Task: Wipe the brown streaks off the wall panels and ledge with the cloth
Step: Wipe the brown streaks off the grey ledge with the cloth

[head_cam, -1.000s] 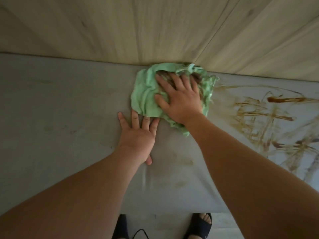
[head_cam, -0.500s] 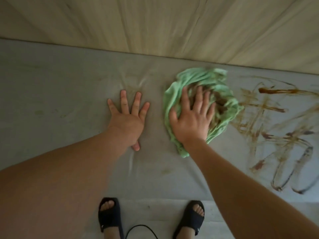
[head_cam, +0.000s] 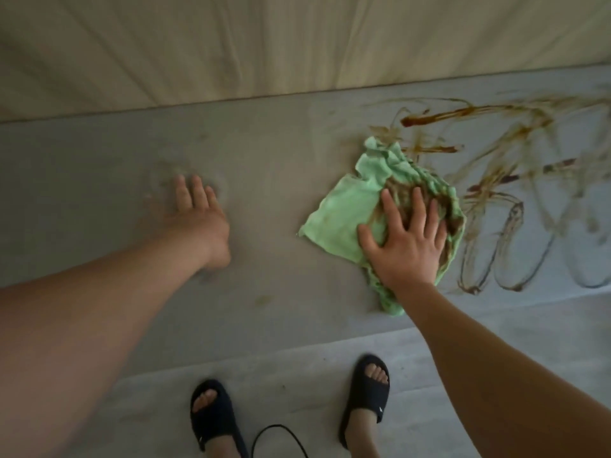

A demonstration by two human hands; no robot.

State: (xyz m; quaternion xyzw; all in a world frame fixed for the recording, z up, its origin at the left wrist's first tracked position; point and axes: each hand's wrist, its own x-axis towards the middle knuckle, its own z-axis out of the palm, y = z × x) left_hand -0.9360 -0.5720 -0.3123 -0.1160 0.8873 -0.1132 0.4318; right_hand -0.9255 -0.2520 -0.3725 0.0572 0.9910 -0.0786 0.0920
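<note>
The right hand [head_cam: 405, 246] lay flat on the green cloth [head_cam: 344, 209], fingers straight and spread wide, pressing it down on the grey ledge [head_cam: 99, 193] rather than gripping it. The cloth sat crumpled right of the ledge's middle, its far and right parts soiled brown under and around the fingers, its left corner cleaner and lying flat. Its right edge touched the brown streaks [head_cam: 496, 173], which ran in loops and scribbles over the right part of the ledge, from near the far edge down to the near edge. The left hand [head_cam: 201, 223], somewhat blurred, rested well apart to the left, palm down on the ledge with its fingers straight and close together, holding nothing. Faint smudges showed on the ledge around it. Beyond the ledge rose the pale wooden panels [head_cam: 264, 44], blurred. Nearer, on the light floor [head_cam: 297, 375], stood two feet in black sandals [head_cam: 211, 414], with a thin black cable [head_cam: 281, 438] looping between them.
</note>
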